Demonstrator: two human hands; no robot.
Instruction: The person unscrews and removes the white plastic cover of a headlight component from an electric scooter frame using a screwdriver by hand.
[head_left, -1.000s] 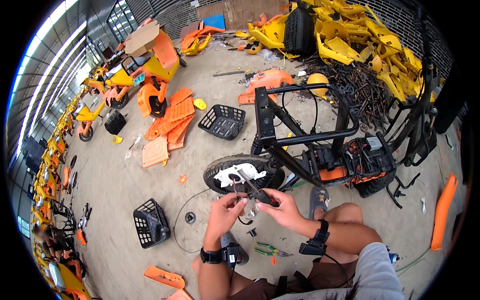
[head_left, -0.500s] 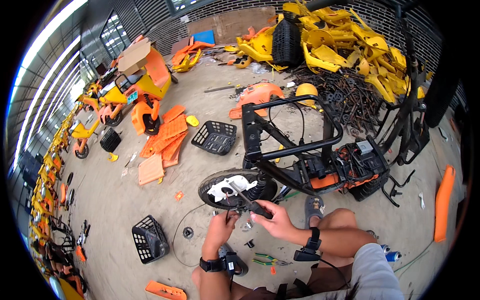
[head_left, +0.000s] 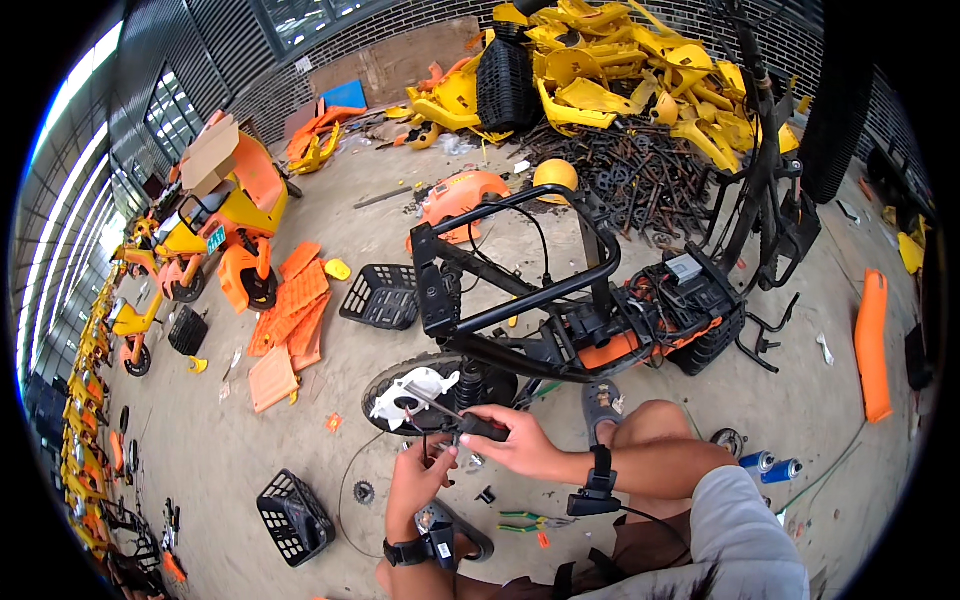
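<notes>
A black metal bike frame with orange battery housing (head_left: 600, 330) is lying across the frame's centre. Its black rubber-tyred wheel with white hub cover (head_left: 425, 395) is sitting left of centre. The right hand (head_left: 520, 447) is gripping a black-handled screwdriver (head_left: 455, 420) pointed at the hub. Just below, the left hand (head_left: 420, 478) is curling, pinching something too small to identify.

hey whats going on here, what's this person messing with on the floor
A person crouches on a concrete floor beside a stripped black bike frame lying on its side. The right hand holds a black-handled tool whose shaft points at the white hub cover of the rear wheel. The left hand sits just below the tool, near the wheel. Green-handled pliers lie on the floor by the knees, with black baskets and orange panels scattered around.
</notes>
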